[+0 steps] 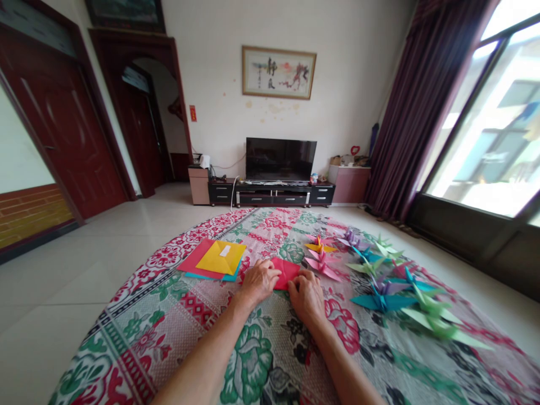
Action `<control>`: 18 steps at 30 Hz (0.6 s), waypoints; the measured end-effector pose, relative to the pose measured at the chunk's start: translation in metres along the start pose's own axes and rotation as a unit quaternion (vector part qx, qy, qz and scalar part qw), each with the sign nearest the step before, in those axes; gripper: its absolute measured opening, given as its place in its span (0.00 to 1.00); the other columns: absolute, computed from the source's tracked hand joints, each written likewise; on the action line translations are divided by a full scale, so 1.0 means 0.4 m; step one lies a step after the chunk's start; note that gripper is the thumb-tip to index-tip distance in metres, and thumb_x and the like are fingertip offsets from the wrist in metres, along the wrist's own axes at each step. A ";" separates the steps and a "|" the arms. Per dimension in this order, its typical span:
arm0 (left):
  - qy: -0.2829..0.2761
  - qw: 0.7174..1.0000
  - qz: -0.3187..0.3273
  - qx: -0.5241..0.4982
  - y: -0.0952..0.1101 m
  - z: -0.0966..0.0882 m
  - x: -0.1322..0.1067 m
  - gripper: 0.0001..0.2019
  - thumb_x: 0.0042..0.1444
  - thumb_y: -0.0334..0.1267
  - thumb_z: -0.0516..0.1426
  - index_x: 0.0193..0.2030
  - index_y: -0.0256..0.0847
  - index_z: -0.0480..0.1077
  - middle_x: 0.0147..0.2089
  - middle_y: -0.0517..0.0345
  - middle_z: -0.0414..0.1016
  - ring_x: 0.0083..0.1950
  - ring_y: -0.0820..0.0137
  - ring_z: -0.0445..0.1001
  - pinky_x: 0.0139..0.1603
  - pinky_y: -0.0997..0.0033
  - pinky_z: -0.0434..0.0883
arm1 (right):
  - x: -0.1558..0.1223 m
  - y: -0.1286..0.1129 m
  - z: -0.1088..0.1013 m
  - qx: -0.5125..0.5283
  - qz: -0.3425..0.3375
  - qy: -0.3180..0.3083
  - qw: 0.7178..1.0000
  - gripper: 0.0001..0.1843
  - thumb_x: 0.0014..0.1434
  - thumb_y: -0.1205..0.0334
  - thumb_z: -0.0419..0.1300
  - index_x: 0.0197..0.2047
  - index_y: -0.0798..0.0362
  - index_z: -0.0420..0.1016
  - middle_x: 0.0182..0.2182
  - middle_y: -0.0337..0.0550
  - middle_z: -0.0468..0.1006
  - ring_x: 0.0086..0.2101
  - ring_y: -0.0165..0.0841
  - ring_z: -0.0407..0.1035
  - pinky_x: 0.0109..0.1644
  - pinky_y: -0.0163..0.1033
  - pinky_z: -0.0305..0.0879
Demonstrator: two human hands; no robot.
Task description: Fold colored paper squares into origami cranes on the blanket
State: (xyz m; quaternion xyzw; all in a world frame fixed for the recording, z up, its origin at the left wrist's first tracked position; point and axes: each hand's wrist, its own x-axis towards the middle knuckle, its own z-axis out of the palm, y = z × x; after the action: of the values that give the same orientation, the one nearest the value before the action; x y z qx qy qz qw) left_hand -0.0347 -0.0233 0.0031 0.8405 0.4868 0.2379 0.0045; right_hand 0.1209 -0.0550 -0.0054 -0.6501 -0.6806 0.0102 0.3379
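Observation:
A red sheet of paper [286, 271] lies partly folded on the flowered cloth [270, 349]. My left hand [258, 281] rests on its left side with the fingers curled down on the paper. My right hand [307, 293] presses the paper's right lower edge, fingers bent and close together. Both forearms reach forward from the bottom of the view.
A stack of coloured paper sheets [214, 260], yellow on top, lies left of my hands. Several folded paper cranes [382, 275] in pink, green, blue and purple sit to the right. Beyond the cloth are tiled floor, a TV stand with a television [280, 159], dark doors and a curtained window.

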 end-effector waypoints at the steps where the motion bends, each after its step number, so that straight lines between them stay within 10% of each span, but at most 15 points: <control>1: 0.000 1.000 -0.002 0.007 -0.001 -0.002 0.000 0.13 0.58 0.39 0.50 0.44 0.49 0.74 0.42 0.55 0.70 0.46 0.68 0.66 0.50 0.67 0.64 | 0.000 0.000 -0.001 -0.001 -0.001 0.000 1.000 0.11 0.55 0.61 0.54 0.26 0.53 0.75 0.40 0.46 0.72 0.40 0.36 0.64 0.46 0.38 0.56; 9: -0.037 0.999 0.002 0.034 -0.001 -0.016 -0.005 0.13 0.56 0.39 0.52 0.46 0.47 0.73 0.54 0.53 0.66 0.54 0.64 0.64 0.56 0.63 0.60 | 0.001 0.000 -0.004 0.012 -0.001 -0.003 1.000 0.11 0.55 0.63 0.53 0.26 0.54 0.74 0.41 0.47 0.72 0.41 0.35 0.65 0.50 0.38 0.55; 18: -0.063 0.997 -0.023 0.049 0.041 -0.047 -0.013 0.12 0.53 0.41 0.54 0.41 0.45 0.74 0.45 0.51 0.70 0.47 0.62 0.67 0.52 0.62 0.62 | 0.017 0.032 -0.005 0.036 0.012 -0.019 0.999 0.10 0.53 0.64 0.53 0.26 0.54 0.74 0.43 0.49 0.72 0.43 0.36 0.65 0.49 0.38 0.57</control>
State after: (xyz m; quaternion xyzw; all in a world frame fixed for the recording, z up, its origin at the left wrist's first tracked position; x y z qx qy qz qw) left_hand -0.0310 -0.0403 0.0215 0.8413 0.5163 0.1603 -0.0009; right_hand 0.1337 -0.0478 -0.0066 -0.6454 -0.6781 0.0514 0.3479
